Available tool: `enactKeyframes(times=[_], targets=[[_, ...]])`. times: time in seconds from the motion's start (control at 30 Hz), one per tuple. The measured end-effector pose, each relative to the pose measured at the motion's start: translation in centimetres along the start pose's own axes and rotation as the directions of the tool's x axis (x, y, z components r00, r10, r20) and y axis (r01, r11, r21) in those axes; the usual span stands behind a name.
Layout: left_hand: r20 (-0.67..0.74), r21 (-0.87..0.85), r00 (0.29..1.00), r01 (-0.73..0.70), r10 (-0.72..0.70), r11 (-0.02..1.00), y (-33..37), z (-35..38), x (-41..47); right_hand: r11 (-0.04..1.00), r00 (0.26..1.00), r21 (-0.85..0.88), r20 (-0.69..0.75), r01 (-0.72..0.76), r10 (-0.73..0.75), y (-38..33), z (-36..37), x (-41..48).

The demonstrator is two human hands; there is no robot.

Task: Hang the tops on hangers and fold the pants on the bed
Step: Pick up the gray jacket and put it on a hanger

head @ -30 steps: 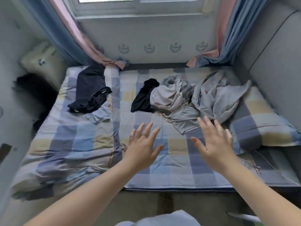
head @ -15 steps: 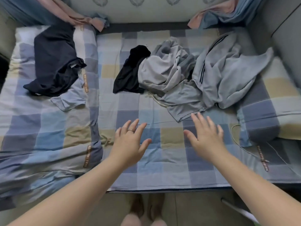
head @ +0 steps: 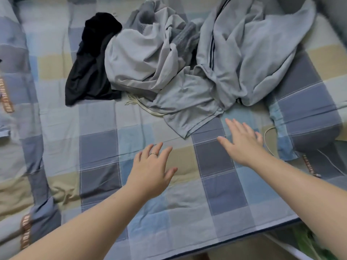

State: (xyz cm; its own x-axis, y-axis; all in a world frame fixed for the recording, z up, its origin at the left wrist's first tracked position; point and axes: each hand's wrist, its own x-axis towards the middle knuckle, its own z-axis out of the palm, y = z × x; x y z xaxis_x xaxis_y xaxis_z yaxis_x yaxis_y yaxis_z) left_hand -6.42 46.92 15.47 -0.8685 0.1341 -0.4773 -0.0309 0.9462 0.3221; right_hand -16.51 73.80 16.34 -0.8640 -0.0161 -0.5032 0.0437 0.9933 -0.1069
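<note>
hands: both reach out over the checked bed, palms down, fingers straight and spread, grasping nothing. left hand wears a ring and sits in front of the grey pile, clearly apart from it. right hand is just in front of the pile, fingertips near the hem of its lowest piece.

bed contents, all crumpled:
- light grey garment, left part of the pile.
- striped grey garment, right part of the pile, dark stripes along one seam.
- flat grey piece, front of the pile, cream drawstring trailing at its left.
- black garment, touching the pile's left side, partly tucked under it.

top or pants: cannot tell for any piece.

pillow lies right of the pile, the striped garment lapping onto it. thin pale cable shows between right hand and pillow.
</note>
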Motion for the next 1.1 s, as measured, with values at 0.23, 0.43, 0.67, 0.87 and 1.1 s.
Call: enactKeyframes(times=[0.23,0.43,0.67,0.87,1.1], targets=[[0.017,0.028,0.999,-0.044,0.043,0.999,5.9,5.9,13.7,1.000,0.995,0.014,-0.095,0.001,0.000,7.8,1.5,12.2],[0.009,0.021,1.000,0.016,-0.016,1.000,11.4,8.6,25.0,0.995,0.996,0.093,-0.085,0.026,-0.018,12.6,3.7,19.3],[-0.198,-0.354,0.980,-0.077,0.005,0.932,14.9,7.9,34.6,0.963,0.990,0.231,-0.069,0.137,-0.124,12.0,6.8,25.8],[-0.058,-0.859,0.977,0.055,-0.204,0.509,16.1,5.6,38.8,0.957,0.977,0.211,-0.127,0.197,-0.173,13.1,8.0,27.3],[0.077,-0.990,0.896,0.120,-0.437,0.071,17.0,3.7,38.3,0.793,0.965,0.567,-0.245,0.224,-0.097,12.2,6.2,25.7]])
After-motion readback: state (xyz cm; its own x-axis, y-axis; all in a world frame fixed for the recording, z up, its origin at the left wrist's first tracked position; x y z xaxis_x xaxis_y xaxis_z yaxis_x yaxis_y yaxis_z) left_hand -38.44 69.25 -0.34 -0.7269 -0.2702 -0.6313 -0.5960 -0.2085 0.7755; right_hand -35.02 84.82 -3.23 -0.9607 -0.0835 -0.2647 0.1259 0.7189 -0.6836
